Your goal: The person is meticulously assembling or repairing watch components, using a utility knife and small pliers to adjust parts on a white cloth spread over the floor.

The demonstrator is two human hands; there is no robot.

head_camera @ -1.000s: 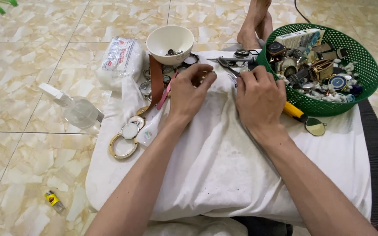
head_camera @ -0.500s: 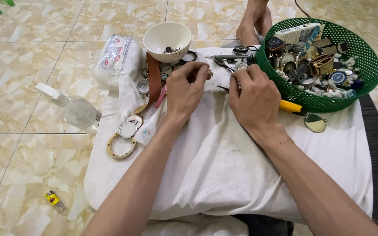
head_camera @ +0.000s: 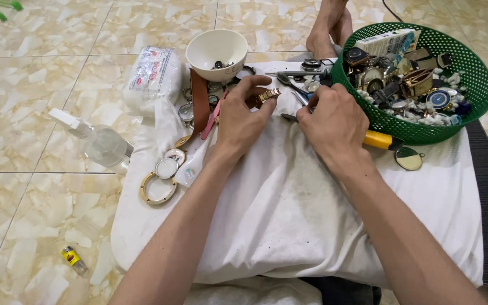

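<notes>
My left hand (head_camera: 243, 117) rests on the white cloth (head_camera: 289, 203) and pinches a gold metal watch band (head_camera: 268, 96) between thumb and fingers. My right hand (head_camera: 332, 121) lies just to its right, fingers curled over a slim metal tool (head_camera: 289, 117) whose tip pokes out toward the band. A yellow-handled tool (head_camera: 382, 140) sticks out from under my right hand. A brown leather strap (head_camera: 200, 103) and a pink strap (head_camera: 213, 118) lie just left of my left hand.
A green mesh basket (head_camera: 470, 107) full of watches and parts sits at the right. A white bowl (head_camera: 217, 52), a white packet (head_camera: 152, 76), a clear spray bottle (head_camera: 100, 144), loose watch cases (head_camera: 159, 181) and pliers (head_camera: 297, 76) surround the cloth. A bare foot (head_camera: 330, 28) is beyond.
Both hands have stayed close together on the cloth; my left fingers have shifted on the gold band and my right hand has edged slightly left with the tool.
</notes>
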